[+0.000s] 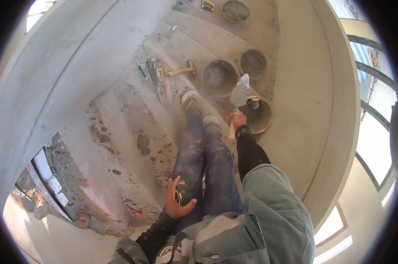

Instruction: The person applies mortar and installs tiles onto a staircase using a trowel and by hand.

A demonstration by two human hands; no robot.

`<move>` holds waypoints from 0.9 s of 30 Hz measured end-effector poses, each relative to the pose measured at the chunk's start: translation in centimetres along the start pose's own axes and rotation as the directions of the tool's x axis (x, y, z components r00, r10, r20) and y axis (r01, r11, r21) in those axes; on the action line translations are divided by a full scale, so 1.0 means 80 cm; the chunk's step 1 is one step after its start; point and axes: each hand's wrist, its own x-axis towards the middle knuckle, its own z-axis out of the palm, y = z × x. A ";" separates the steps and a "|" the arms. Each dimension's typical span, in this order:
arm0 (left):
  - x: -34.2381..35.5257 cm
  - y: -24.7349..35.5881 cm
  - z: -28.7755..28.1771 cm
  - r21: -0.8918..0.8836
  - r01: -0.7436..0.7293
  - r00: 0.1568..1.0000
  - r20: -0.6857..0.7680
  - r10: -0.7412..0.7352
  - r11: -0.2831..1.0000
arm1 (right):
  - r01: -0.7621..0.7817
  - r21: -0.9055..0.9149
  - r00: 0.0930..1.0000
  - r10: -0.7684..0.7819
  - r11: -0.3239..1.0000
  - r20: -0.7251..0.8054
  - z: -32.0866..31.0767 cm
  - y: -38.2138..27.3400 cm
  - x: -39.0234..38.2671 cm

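Note:
My right hand (237,119) is closed round the wooden handle of a trowel (240,91). Its pointed blade, coated in grey mortar, points away from me, beside the rim of a bucket (268,113). Inside that bucket a pale tool or handle (254,104) shows, partly hidden. Near my left thigh, my left hand (176,203) curls its fingers and thumb round a rounded black and yellow tape measure (181,193). Beyond the trowel stand a wide bucket (220,94) with grey mortar in it and a smaller bucket (253,63).
A hammer (179,71), a level (163,81) and a green pen-like stick (142,70) lie on the curved steps left of the buckets. Another mortar bucket (236,11) stands farther off. Curved walls rise on both sides; rubble (142,143) litters the left steps.

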 end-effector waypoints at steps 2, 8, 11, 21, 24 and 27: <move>0.016 -0.007 -0.004 0.010 0.082 0.996 0.030 -0.082 0.997 | 0.067 -0.046 0.998 -0.067 0.997 -0.003 0.030 0.023 0.061; 0.070 -0.029 -0.026 0.059 0.120 0.981 0.146 -0.127 0.991 | -0.054 0.293 0.993 0.083 0.955 -0.088 0.066 0.077 0.239; 0.079 -0.023 -0.038 0.127 0.155 0.978 0.117 -0.170 0.980 | -0.046 0.458 0.973 0.144 0.888 -0.180 0.128 0.060 0.212; 0.165 0.067 -0.063 0.032 0.100 0.985 0.135 -0.103 0.995 | 0.005 0.753 0.931 0.271 0.658 -0.243 0.097 -0.181 0.186; 0.187 0.082 -0.070 -0.019 0.110 0.990 0.089 -0.108 0.994 | 0.023 0.633 0.885 0.278 0.774 -0.373 0.079 -0.282 0.187; 0.216 0.105 -0.074 -0.077 0.129 0.990 0.062 -0.125 0.989 | 0.219 0.514 0.868 0.074 0.830 -0.491 0.047 -0.356 0.181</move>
